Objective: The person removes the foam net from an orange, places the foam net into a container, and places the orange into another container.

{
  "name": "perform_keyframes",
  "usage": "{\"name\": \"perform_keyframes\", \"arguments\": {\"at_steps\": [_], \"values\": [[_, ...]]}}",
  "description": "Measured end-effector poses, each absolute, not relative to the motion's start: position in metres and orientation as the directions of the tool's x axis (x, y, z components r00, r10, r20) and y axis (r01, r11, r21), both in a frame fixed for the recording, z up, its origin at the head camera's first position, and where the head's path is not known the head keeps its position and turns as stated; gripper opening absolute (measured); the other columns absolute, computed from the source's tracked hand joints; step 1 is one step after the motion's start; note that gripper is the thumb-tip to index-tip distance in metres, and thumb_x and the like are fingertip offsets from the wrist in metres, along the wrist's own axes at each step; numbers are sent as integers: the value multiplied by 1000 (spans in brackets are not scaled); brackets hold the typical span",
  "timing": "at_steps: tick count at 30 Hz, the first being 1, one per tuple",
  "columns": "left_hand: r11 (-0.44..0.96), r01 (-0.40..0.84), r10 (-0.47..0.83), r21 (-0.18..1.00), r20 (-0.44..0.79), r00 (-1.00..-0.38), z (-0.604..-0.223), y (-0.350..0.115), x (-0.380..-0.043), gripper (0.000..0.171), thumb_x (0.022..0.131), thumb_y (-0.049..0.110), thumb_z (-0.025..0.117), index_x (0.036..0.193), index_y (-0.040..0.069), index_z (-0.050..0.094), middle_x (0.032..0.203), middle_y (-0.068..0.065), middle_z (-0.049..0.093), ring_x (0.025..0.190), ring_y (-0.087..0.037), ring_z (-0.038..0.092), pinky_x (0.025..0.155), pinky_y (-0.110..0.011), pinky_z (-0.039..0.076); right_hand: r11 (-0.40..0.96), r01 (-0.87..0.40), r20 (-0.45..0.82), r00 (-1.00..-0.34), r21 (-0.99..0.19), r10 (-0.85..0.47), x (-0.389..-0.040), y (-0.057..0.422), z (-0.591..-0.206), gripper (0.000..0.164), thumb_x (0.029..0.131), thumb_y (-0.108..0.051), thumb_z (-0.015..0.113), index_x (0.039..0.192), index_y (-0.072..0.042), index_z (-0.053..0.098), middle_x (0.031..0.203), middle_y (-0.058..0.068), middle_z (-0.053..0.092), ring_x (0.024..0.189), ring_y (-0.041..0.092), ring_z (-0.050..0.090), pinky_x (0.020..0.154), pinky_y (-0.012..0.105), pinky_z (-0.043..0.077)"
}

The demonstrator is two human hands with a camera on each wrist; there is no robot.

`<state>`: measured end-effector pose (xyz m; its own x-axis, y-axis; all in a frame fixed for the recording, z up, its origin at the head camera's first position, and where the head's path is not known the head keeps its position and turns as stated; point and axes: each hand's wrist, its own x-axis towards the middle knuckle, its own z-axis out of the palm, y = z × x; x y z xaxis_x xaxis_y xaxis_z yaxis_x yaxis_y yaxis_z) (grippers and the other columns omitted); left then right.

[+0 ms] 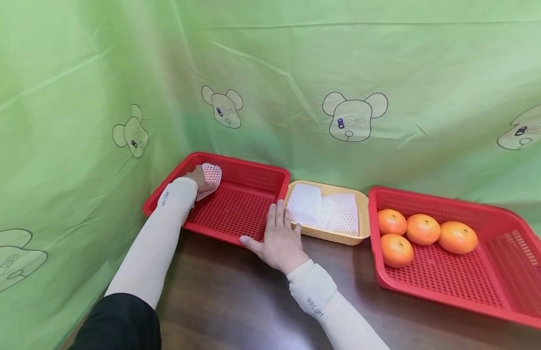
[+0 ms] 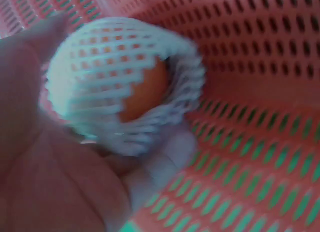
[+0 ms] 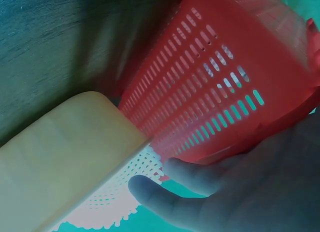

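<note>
Inside the left red basket (image 1: 240,209), my left hand (image 1: 201,180) holds an orange (image 2: 146,92) wrapped in a white foam net (image 2: 107,67). Thumb and fingers curl round the net, and bare orange peel shows at its open end. My right hand (image 1: 284,244) is spread with straight fingers at that basket's near right corner, beside the cream tray (image 1: 363,214). Nothing is in its grasp. Two white foam nets (image 1: 305,204) lie in the tray; in the right wrist view, the fingers overlap the edge of one.
To the right, a second red basket (image 1: 460,302) bears several bare oranges (image 1: 423,229) grouped at its left end. The tray stands between the two baskets on a dark wooden table (image 1: 235,291). A green curtain (image 1: 288,58) hangs close behind and along the left.
</note>
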<state>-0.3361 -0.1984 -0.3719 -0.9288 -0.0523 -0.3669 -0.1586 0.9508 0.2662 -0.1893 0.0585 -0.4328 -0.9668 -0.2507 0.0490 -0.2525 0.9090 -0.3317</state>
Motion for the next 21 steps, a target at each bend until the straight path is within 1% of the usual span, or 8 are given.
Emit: {"name": "perform_keyframes", "arguments": {"at_steps": [1,3,6,9,13,16,19,21], "values": [[931,-149,-10,334,-383,-924,-385,-216,-353,97,98,45,54,156,-5,-6,150,-43,24,140,-52,30,112,-53,32,910,-253,48,-967,-329,-252,-189,58,-433,117,86,-83,46,160,2,11,166,22,3,149,44,17,109,69,26],[896,-122,30,428,-332,-943,-407,-231,-374,102,92,51,62,156,1,1,144,-45,30,136,-54,34,108,-55,36,910,-254,55,-967,-327,-250,-189,57,-433,117,87,-82,46,160,2,12,166,21,4,149,44,18,108,69,26],[861,-70,48,504,-217,-975,-426,-236,-382,90,89,43,70,148,4,15,135,-43,39,128,-53,42,103,-58,40,907,-257,53,-966,-333,-254,-189,57,-433,116,87,-81,47,160,2,13,166,22,4,149,44,18,109,69,26],[847,-49,54,529,-177,-983,-432,-236,-379,87,88,35,74,145,2,16,135,-41,39,127,-51,43,104,-58,38,903,-261,51,-964,-343,-260,-189,56,-433,116,87,-81,48,160,2,13,166,22,4,148,44,18,109,69,25],[893,-86,19,443,-227,-974,-430,-232,-375,105,85,45,75,150,-8,11,139,-40,37,129,-50,43,106,-56,38,905,-251,53,-967,-345,-249,-189,57,-433,116,87,-80,48,160,1,12,167,20,3,149,44,18,110,67,25],[938,-110,-22,330,-260,-965,-428,-228,-375,117,83,56,74,152,-13,10,145,-42,29,134,-54,36,106,-60,37,906,-249,59,-968,-343,-244,-190,57,-434,116,87,-81,48,160,1,13,167,20,3,149,43,18,110,67,25],[965,-104,-47,241,-233,-971,-427,-225,-376,116,80,60,75,152,-11,18,145,-41,23,134,-55,29,103,-65,37,905,-253,62,-967,-342,-247,-191,56,-435,116,87,-81,47,160,2,14,167,20,3,148,44,19,109,68,26],[980,-74,-37,187,-193,-981,-427,-222,-377,112,79,60,76,150,-11,27,142,-38,23,132,-53,27,101,-66,38,906,-249,59,-968,-343,-244,-191,56,-435,116,87,-81,47,160,1,13,167,20,3,149,43,19,110,67,25]]}}
